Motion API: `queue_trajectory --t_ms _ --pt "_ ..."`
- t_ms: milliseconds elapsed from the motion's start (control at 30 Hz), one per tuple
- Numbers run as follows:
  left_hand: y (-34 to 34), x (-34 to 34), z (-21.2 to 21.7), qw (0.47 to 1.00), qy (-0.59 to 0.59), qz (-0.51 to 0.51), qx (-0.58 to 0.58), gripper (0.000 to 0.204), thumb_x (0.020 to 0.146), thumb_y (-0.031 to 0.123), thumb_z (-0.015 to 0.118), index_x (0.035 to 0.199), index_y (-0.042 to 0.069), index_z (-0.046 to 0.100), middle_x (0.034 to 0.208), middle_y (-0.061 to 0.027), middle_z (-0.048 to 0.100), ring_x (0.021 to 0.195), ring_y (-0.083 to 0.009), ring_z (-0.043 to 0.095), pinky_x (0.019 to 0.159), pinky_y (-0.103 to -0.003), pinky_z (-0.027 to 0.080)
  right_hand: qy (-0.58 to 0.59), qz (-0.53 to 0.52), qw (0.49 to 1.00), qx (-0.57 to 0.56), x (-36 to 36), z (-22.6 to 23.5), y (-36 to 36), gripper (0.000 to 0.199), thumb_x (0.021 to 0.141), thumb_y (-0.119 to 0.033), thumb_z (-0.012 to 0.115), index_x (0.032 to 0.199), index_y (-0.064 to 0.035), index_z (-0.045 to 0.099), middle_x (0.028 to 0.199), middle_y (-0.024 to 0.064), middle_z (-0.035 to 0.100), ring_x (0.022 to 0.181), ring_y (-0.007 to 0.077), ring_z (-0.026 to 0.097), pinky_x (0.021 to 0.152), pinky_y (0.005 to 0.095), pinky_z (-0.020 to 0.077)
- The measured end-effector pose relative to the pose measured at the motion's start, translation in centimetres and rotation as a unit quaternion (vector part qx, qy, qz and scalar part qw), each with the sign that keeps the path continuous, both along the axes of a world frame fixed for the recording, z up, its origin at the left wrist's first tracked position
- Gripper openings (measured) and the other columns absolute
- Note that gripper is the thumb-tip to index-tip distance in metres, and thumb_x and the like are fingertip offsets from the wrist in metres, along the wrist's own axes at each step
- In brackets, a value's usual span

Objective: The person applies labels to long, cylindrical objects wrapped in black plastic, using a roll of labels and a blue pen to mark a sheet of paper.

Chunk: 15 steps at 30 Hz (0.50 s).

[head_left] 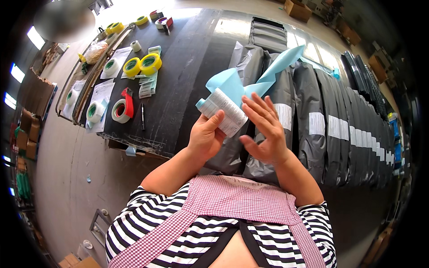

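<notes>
My left hand [205, 137] is wrapped round a roll of printed white labels [223, 111], its thumb pressed on the near side. From the roll a light blue backing strip [278, 67] trails up and to the right, twisting over the grey bags. Just right of the roll, my right hand [267, 134] is raised with fingers stretched out and thumb apart, holding nothing. Beneath both hands lie grey plastic parcel bags [308, 89], packed side by side in a row running right. Many carry a white label [316, 123] across the middle.
On the black table [187, 58], to the left, lie yellow tape rolls [150, 64], a red tape dispenser [123, 107], a black pen [143, 117] and papers with tape on them [99, 105]. A metal-framed rack [67, 100] stands along the table's left edge. Cardboard boxes [298, 10] sit beyond.
</notes>
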<state>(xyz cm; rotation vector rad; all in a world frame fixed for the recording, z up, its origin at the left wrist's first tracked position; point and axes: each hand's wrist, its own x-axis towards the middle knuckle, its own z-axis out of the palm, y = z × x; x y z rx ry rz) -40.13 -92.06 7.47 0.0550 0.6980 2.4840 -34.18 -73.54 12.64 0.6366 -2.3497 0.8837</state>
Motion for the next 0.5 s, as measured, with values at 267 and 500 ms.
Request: queue_trajectory --t_ms 267,500 --pt "1.3 0.2 -1.4 0.988 0.139 -0.063 0.027 0.050 0.091 0.034 0.073 0.128 0.006 0.054 0.122 -0.0066 0.062 0.114 -0.0196 0.060 0.099 -0.036 0.048 -0.087 -0.024 0.943 -0.321 -0.1 -3.8 -3.2 0.041 0.081 -0.010 0.080 0.120 -0.0041 0.070 0.121 0.0165 0.069 0.105 0.0289 0.069 0.093 0.0362 0.0532" --pt "1.9 0.1 -1.0 0.986 0.163 0.024 0.002 0.031 0.088 0.014 0.076 0.116 0.005 0.063 0.109 -0.0042 0.068 0.102 -0.0171 0.065 0.092 -0.033 0.051 0.000 -0.097 0.986 -0.138 -1.2 -3.4 -2.3 0.027 0.092 -0.014 0.071 0.116 -0.0049 0.072 0.111 0.0141 0.073 0.099 0.0214 0.069 0.088 0.0322 0.0518"
